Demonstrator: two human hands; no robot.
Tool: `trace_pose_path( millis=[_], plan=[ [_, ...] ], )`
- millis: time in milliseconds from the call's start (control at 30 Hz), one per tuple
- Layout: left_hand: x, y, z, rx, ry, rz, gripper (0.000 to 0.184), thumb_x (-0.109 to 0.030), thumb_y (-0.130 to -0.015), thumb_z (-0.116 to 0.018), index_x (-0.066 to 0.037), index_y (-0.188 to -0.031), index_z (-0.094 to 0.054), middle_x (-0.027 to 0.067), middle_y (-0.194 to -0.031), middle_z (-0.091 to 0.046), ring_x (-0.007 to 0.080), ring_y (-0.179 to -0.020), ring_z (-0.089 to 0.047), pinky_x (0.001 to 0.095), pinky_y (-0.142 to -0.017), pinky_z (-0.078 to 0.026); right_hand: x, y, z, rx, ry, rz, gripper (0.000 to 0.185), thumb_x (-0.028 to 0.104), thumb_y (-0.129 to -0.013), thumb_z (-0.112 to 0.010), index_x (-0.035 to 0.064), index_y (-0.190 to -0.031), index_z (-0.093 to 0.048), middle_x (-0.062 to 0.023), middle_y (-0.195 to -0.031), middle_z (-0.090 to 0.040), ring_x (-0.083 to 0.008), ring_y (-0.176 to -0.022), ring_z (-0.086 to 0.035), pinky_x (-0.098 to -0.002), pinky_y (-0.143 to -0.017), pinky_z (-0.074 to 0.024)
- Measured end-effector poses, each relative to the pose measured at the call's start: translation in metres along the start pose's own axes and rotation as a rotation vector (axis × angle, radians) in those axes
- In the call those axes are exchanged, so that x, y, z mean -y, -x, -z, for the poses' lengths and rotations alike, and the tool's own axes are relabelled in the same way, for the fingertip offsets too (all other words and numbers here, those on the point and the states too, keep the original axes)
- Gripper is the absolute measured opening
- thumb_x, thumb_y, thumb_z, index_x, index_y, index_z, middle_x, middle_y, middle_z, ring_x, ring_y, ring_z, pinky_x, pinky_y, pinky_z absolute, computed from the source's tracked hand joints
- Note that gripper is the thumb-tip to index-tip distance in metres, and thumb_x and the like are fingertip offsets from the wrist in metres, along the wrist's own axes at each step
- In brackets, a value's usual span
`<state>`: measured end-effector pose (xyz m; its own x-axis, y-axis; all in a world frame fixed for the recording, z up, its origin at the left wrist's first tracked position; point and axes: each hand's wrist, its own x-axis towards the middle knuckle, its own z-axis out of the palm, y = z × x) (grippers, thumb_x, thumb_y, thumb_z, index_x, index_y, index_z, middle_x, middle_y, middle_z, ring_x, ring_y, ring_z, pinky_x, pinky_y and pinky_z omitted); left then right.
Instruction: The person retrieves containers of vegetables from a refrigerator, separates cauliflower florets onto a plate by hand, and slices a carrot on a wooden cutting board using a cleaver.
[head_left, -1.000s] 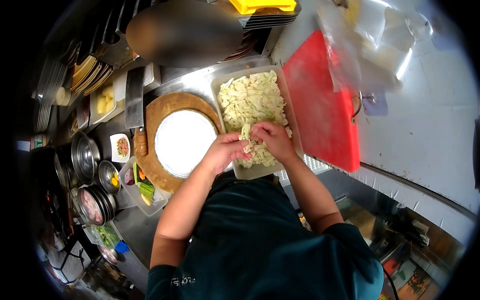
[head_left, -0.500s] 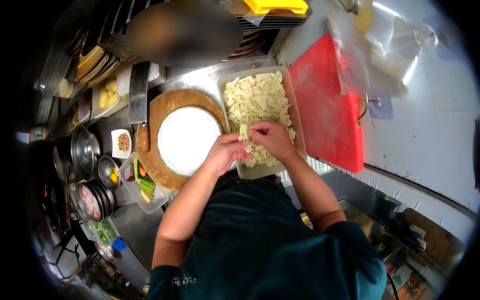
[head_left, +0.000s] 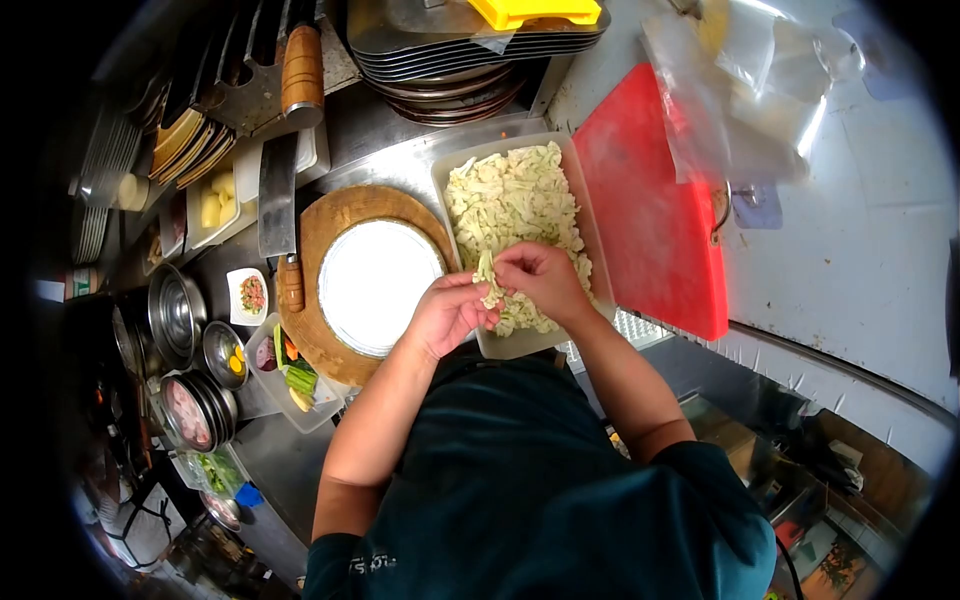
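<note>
Pale green cauliflower florets (head_left: 515, 190) fill a translucent plastic tub (head_left: 592, 225). Over the tub's near part, my left hand (head_left: 452, 310) pinches a cauliflower floret (head_left: 486, 272) between thumb and fingers. My right hand (head_left: 543, 283) is closed against the same floret from the other side, its fingertips bent together. The two hands nearly meet there. To the left of the tub, a bright white round plate (head_left: 380, 288) lies on a round wooden chopping block (head_left: 330, 215). A cleaver (head_left: 278, 195) rests at the block's left edge, its wooden handle toward me.
A red cutting board (head_left: 655, 220) leans at the right of the tub, beside clear plastic bags (head_left: 760, 90). At the left stand a tub of cut vegetables (head_left: 298, 380), a small white dish (head_left: 248, 297) and metal bowls (head_left: 178, 315). Stacked trays (head_left: 470, 60) sit at the back.
The dark blurred oval at the top is gone, so the knife rack and stacked trays show. My hands stay at the floret with only slight finger movement.
</note>
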<state>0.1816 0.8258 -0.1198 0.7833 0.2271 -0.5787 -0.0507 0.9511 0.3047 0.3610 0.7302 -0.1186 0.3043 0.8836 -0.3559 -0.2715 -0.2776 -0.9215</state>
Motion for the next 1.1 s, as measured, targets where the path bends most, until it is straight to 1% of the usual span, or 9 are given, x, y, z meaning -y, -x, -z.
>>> trace_pose_path(
  millis=[133, 333, 500, 600, 733, 833, 900, 1000, 1100],
  plan=[
    [0.000, 0.001, -0.002, -0.010, -0.034, -0.005, 0.019, -0.003, -0.097, -0.063, 0.004, -0.114, -0.067, 0.0166, -0.099, -0.073, 0.0277, -0.080, -0.072, 0.0360, -0.065, -0.057, 0.008, 0.004, -0.004, -0.028, 0.194, 0.130, 0.012, 0.008, -0.090, -0.077, -0.0019, -0.095, -0.074, -0.0042, -0.080, -0.070, -0.0096, -0.071, -0.066, -0.0253, -0.063, -0.0522],
    [0.002, 0.006, -0.013, -0.113, -0.271, -0.093, 0.018, -0.003, -0.097, -0.063, 0.006, -0.111, -0.069, 0.0113, -0.089, -0.072, 0.0220, -0.069, -0.071, 0.0320, -0.065, -0.057, 0.014, 0.007, -0.006, -0.045, 0.350, 0.209, 0.009, 0.006, -0.087, -0.077, -0.0016, -0.092, -0.074, -0.0072, -0.078, -0.068, -0.0124, -0.069, -0.066, -0.0277, -0.063, -0.0525],
    [-0.002, 0.012, -0.017, -0.149, -0.521, -0.117, 0.017, -0.005, -0.098, -0.063, 0.006, -0.108, -0.071, 0.0077, -0.079, -0.069, 0.0152, -0.065, -0.065, 0.0284, -0.063, -0.053, 0.016, 0.010, -0.006, -0.007, 0.442, 0.277, 0.008, 0.006, -0.087, -0.076, -0.0009, -0.090, -0.073, -0.0083, -0.078, -0.068, -0.0133, -0.068, -0.067, -0.0288, -0.062, -0.0520],
    [-0.002, 0.015, -0.015, -0.151, -0.617, -0.118, 0.016, -0.004, -0.098, -0.062, 0.004, -0.106, -0.072, 0.0067, -0.078, -0.068, 0.0135, -0.064, -0.064, 0.0277, -0.063, -0.053, 0.013, 0.012, -0.008, 0.005, 0.351, 0.217, 0.007, 0.005, -0.086, -0.075, -0.0007, -0.087, -0.071, -0.0068, -0.076, -0.067, -0.0124, -0.068, -0.065, -0.0286, -0.061, -0.0508],
    [-0.004, 0.019, -0.018, -0.152, -0.764, -0.103, 0.014, -0.004, -0.097, -0.060, 0.004, -0.101, -0.071, 0.0063, -0.077, -0.068, 0.0127, -0.064, -0.063, 0.0270, -0.061, -0.052, 0.005, 0.012, -0.005, 0.052, 0.339, 0.179, 0.006, 0.002, -0.087, -0.073, -0.0014, -0.085, -0.069, -0.0036, -0.075, -0.064, -0.0081, -0.065, -0.059, -0.0261, -0.059, -0.0471],
    [-0.003, 0.021, -0.021, -0.163, -0.733, -0.096, 0.012, -0.004, -0.097, -0.062, 0.004, -0.097, -0.070, 0.0071, -0.077, -0.068, 0.0140, -0.062, -0.063, 0.0276, -0.057, -0.052, 0.003, 0.013, -0.004, 0.066, 0.360, 0.180, 0.006, 0.000, -0.084, -0.072, -0.0009, -0.083, -0.066, -0.0031, -0.074, -0.062, -0.0083, -0.064, -0.056, -0.0265, -0.058, -0.0449],
    [-0.002, 0.021, -0.016, -0.161, -0.618, -0.045, 0.012, -0.003, -0.096, -0.062, 0.005, -0.097, -0.070, 0.0080, -0.077, -0.068, 0.0150, -0.060, -0.064, 0.0282, -0.055, -0.052, 0.005, 0.013, -0.004, 0.064, 0.394, 0.182, 0.005, 0.000, -0.083, -0.070, -0.0004, -0.082, -0.065, -0.0031, -0.072, -0.060, -0.0091, -0.064, -0.054, -0.0271, -0.058, -0.0437],
    [-0.004, 0.026, -0.013, -0.163, -0.454, -0.022, 0.012, -0.003, -0.095, -0.063, 0.006, -0.098, -0.070, 0.0094, -0.077, -0.068, 0.0164, -0.059, -0.064, 0.0287, -0.054, -0.052, 0.000, 0.008, 0.000, 0.036, 0.418, 0.287, 0.003, -0.002, -0.084, -0.065, 0.0003, -0.083, -0.065, -0.0032, -0.069, -0.058, -0.0112, -0.064, -0.053, -0.0287, -0.059, -0.0430],
    [-0.009, 0.039, -0.002, -0.262, -0.380, -0.102, 0.013, -0.003, -0.095, -0.062, 0.006, -0.100, -0.070, 0.0094, -0.076, -0.068, 0.0162, -0.058, -0.064, 0.0281, -0.054, -0.052, 0.002, -0.006, 0.011, -0.151, 0.455, 0.311, 0.009, 0.004, -0.086, -0.062, -0.0009, -0.078, -0.062, -0.0149, -0.071, -0.063, -0.0253, -0.064, -0.062, -0.0371, -0.062, -0.0482]
  ],
)
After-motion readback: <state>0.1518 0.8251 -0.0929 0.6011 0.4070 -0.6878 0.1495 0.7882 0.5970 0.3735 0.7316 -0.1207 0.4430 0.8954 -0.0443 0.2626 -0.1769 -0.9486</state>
